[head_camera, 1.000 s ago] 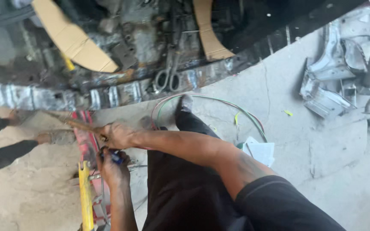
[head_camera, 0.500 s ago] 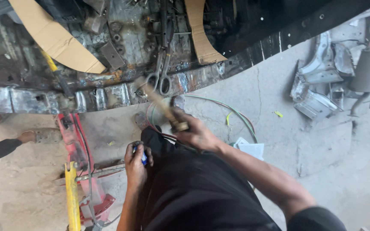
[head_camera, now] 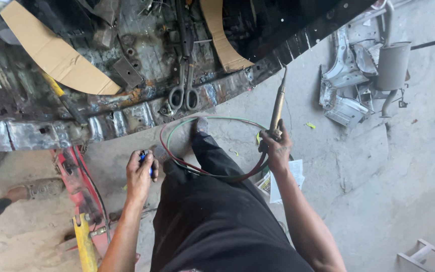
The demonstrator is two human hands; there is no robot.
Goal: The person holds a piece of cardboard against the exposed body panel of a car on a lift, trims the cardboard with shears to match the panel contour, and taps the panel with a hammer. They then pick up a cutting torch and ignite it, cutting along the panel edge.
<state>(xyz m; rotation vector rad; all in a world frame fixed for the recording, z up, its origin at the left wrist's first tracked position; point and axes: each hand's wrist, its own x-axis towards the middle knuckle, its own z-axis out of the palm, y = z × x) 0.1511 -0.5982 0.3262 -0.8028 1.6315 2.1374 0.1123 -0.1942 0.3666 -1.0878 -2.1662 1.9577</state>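
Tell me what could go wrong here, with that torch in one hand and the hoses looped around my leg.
1. The red and green hoses loop on the floor round the leg; a step could snag them and jerk the torch in the right hand.
2. The torch tip points toward the rusty car sill near cardboard, which might catch if lit.
3. Both hands are bare; the left hand grips a small blue object.

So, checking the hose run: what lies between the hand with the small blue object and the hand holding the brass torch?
In the head view, the person's black-trousered leg, crossed by looping red and green hoses, lies between the left hand and right hand.
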